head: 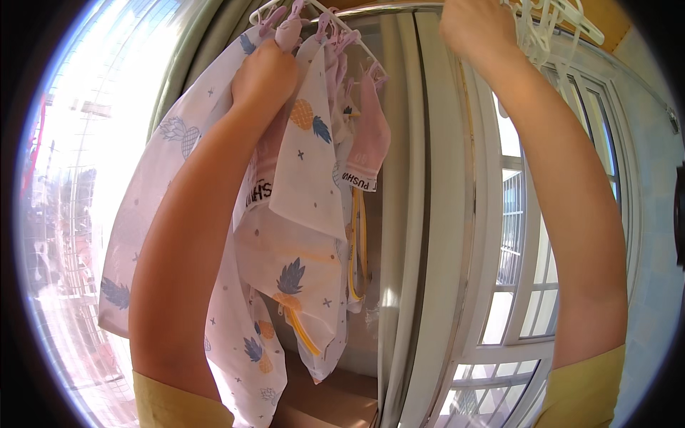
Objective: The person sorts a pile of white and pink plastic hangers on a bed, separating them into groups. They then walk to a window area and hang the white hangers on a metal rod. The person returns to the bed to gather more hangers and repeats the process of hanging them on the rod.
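My left hand is raised and closed around a pink sock just under its clothes peg. The sock's white cuff, with black lettering, shows below my wrist. Pink pegs line a white clip hanger, holding white cloth with a pineapple print and a second pink sock. Up at the top edge is my right hand, beside several white plastic hangers; its fingertips are cut off or hidden, so its grip cannot be made out.
A metal rail crosses the top, with a grey-green curtain at left. Bright window glass fills the left side. White-framed windows stand at right beside a tiled wall. Below the cloth is a brown cardboard box.
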Available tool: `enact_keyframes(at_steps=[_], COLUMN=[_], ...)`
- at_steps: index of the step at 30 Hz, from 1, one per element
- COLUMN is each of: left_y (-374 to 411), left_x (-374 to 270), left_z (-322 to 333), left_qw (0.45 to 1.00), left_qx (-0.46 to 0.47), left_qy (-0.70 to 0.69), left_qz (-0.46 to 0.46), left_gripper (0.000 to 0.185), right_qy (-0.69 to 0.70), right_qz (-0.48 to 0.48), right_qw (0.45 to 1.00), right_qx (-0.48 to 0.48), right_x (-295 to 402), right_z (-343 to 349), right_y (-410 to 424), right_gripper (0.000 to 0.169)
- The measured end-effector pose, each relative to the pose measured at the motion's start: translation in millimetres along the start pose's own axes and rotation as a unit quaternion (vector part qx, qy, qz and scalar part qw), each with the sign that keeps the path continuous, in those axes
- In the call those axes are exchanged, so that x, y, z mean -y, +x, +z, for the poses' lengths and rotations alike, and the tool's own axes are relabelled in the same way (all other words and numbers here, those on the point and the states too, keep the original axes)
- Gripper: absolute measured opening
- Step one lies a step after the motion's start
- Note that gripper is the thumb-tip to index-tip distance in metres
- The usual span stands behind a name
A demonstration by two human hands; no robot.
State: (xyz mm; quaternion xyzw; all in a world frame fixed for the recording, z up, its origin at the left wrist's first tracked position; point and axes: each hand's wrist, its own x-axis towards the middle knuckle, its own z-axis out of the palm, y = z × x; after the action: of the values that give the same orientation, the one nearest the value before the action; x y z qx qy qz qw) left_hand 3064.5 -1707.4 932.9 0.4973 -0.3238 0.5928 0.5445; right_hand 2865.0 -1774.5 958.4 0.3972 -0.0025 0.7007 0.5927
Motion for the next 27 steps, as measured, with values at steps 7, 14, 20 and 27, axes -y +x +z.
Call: enact_keyframes(at_steps=[7, 14, 20, 27], left_y=[-62.6, -160.0, -157.3, -120.2], left_x=[-35.4, -57.5, -82.5, -130.9], left_z=[-34.5, -93.3, -69.1, -28.3], left_qw=[0.983, 0.903, 0.767, 0.816], left_qx=[0.169, 0.409, 0.485, 0.406], left_qy=[-0.016, -0.111, -0.400, -0.388], left_qz=[0.063, 0.067, -0.127, -0.137], left_gripper=[0.021, 0.012, 0.015, 0.021], right_qy=[0.400, 0.369, 0.485, 0.791], right_qz=[0.298, 0.492, 0.611, 0.442], right_qw=[0.860, 0.788, 0.546, 0.374], right_qx=[0.109, -0.035, 0.306, 0.198], right_x=[89.0, 80.5, 96.3, 91.4], right_z=[48.5, 78.1, 112.8, 57.7], right_y=[-15.9, -64.1, -148.7, -138.9], right_gripper=[0.032, 0.037, 0.049, 0.049])
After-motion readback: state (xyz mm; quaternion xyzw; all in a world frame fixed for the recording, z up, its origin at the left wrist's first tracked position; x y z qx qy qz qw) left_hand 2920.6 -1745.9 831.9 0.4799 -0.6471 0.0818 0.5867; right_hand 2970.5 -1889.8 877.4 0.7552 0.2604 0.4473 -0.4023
